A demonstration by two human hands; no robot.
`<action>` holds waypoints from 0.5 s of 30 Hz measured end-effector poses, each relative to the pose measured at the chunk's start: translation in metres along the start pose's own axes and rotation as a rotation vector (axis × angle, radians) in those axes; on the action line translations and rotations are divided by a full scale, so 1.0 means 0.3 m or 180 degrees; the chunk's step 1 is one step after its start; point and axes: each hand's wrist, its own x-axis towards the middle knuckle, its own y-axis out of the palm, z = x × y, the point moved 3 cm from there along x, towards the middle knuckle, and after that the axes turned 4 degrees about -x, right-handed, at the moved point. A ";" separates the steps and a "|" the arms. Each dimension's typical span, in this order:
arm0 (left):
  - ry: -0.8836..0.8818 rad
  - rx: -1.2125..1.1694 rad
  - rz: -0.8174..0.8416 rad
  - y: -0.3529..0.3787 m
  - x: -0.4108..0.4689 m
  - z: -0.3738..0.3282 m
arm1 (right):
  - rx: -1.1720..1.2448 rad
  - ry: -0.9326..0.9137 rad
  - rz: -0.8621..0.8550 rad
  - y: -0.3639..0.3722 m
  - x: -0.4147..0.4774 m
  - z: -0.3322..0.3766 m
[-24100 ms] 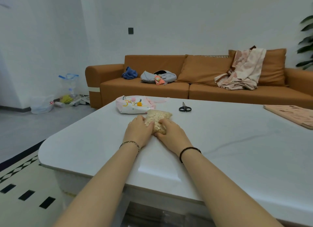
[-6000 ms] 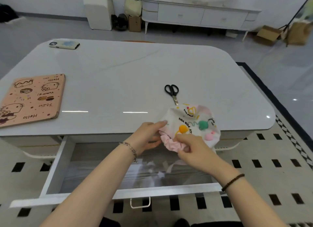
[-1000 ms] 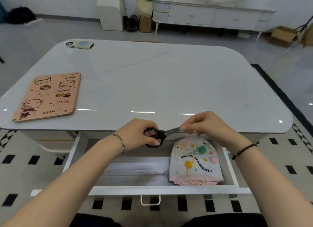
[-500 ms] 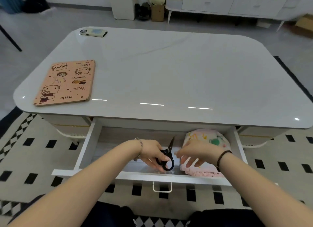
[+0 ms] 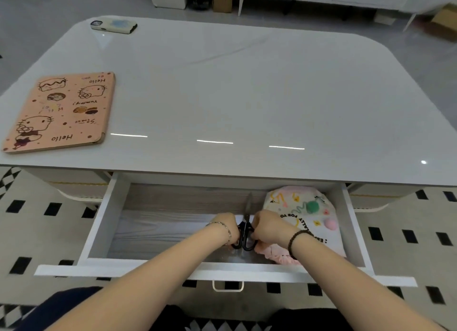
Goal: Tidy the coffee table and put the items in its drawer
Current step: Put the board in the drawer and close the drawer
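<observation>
The open drawer is pulled out toward the person, and both forearms reach over its front edge. Inside it, a little right of the middle, are the scissors. Their long axis runs from near to far: the black handle loops are at the near end and the closed blades point to the back of the drawer. One second ago they were held crosswise above the table's near edge, with the tip to the right; half a second ago only the left hand had them. Now the left hand curls its fingers on the left loop and the right hand on the right loop, knuckles up and wrists close together. Just beside them a printed pouch lies along the drawer's right wall. On the coffee table a pink notebook is at the near left edge and a phone at the far left corner.
</observation>
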 end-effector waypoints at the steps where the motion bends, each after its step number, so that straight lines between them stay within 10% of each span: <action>1: -0.0029 0.0118 0.0041 0.010 0.003 0.003 | -0.0244 -0.0031 -0.0038 0.008 0.001 0.006; 15: -0.0105 0.0372 0.0112 0.003 -0.031 0.016 | -0.0394 -0.0008 -0.0367 0.019 0.032 0.006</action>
